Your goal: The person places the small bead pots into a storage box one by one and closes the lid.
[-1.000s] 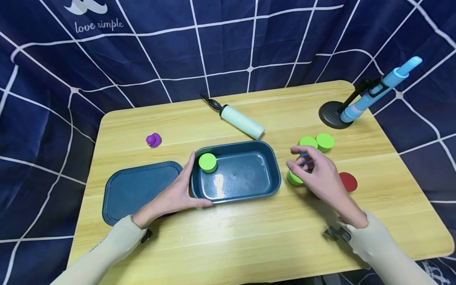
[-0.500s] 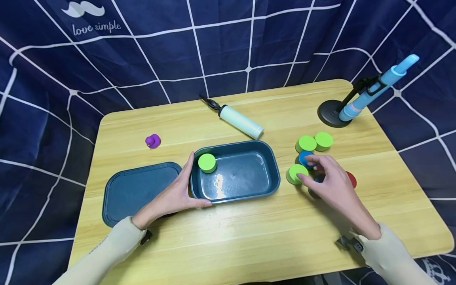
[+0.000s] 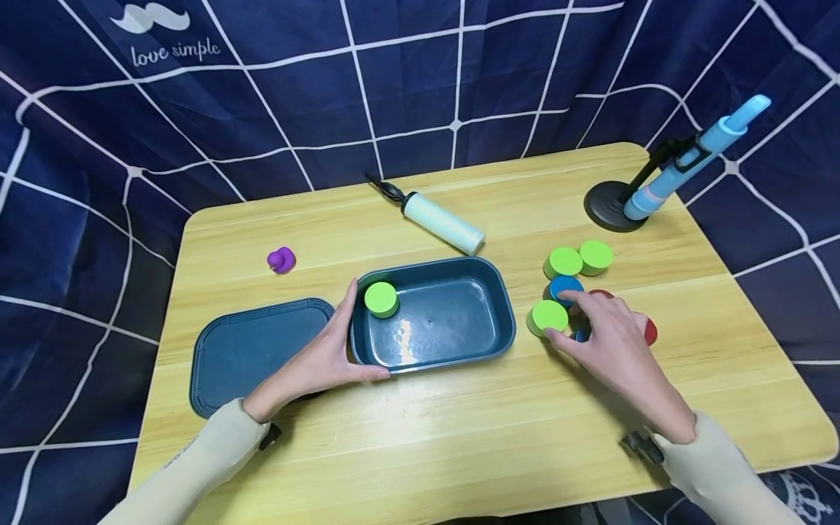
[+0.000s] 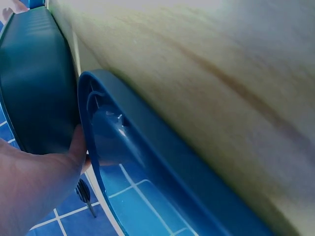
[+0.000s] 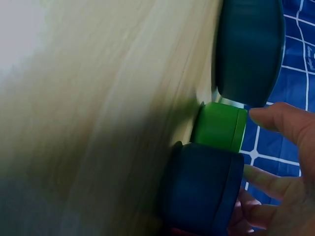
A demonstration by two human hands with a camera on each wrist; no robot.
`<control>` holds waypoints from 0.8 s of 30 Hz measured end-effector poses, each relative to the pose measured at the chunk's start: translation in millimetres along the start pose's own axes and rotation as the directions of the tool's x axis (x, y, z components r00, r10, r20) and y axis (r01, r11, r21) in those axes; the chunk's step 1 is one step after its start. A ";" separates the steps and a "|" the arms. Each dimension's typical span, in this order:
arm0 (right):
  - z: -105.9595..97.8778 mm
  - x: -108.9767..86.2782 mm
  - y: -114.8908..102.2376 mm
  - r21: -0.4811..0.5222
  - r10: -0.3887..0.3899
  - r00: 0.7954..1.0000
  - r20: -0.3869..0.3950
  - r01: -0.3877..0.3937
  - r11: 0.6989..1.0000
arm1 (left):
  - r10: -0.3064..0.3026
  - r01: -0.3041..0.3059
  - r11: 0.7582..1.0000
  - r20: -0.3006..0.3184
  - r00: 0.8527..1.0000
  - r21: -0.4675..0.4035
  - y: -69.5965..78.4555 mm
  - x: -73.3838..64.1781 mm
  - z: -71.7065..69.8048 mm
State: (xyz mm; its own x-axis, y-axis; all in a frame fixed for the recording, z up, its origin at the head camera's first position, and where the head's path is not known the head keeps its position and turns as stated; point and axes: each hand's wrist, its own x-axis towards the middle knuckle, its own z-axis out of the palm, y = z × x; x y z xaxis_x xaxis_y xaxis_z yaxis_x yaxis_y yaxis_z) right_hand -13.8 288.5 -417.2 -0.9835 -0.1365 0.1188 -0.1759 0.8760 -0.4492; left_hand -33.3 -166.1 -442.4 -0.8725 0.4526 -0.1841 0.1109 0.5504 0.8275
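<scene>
A dark blue tray [image 3: 505, 321] lies mid-table with one green cylinder [image 3: 381, 298] in its left end. My left hand [image 3: 321, 361] rests against the tray's left front corner, fingers straight up its end and thumb along the front rim; the left wrist view shows the palm [image 4: 29, 191] against the tray wall [image 4: 34, 83]. My right hand [image 3: 604, 335] arches over a dark blue cylinder [image 5: 202, 189], fingers [image 5: 261, 177] touching its top. Its thumb lies beside a green cylinder [image 3: 547, 317], and its index tip touches a blue cylinder [image 3: 564, 286].
The tray's lid [image 3: 256, 350] lies flat left of the tray. Two more green cylinders [image 3: 564, 262] and a red disc [image 3: 650, 332] sit near my right hand. A purple piece [image 3: 281, 259], a white pump [image 3: 442, 222] and a black stand holding a blue tube [image 3: 613, 206] lie farther back.
My right hand has drawn back from the green cylinder and settled lower over the dark blue one, fingertips reaching toward the blue cylinder. My left hand and the tray have stayed put.
</scene>
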 end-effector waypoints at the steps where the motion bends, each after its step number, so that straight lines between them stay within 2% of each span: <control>1: 0.3 0.5 -0.6 -0.012 0.002 1.000 0.000 -0.002 1.000 | 0.000 0.000 1.000 0.000 1.000 -0.001 -0.2 0.0 0.1; 10: 4.2 3.9 -5.3 -0.074 -0.020 1.000 0.004 0.020 0.997 | 0.003 -0.003 1.000 -0.003 1.000 -0.001 -0.5 0.1 0.0; 17: 9.2 6.6 -7.6 -0.076 -0.028 0.998 0.048 0.031 0.997 | 0.001 -0.001 1.000 0.001 1.000 0.006 -0.2 0.4 0.0; 24: 11.0 7.5 -7.9 -0.060 -0.048 0.998 0.036 0.050 0.997 | 0.000 0.000 1.000 -0.001 1.000 0.008 -1.1 0.3 0.4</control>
State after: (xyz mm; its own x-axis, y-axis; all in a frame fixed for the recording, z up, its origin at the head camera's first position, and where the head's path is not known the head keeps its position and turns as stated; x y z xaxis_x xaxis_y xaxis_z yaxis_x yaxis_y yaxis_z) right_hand -20.2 275.4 -422.5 -0.9748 -0.1952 0.1084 -0.2222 0.8943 -0.3883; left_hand -33.4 -166.3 -443.6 -0.8728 0.4519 -0.1842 0.1141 0.5559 0.8234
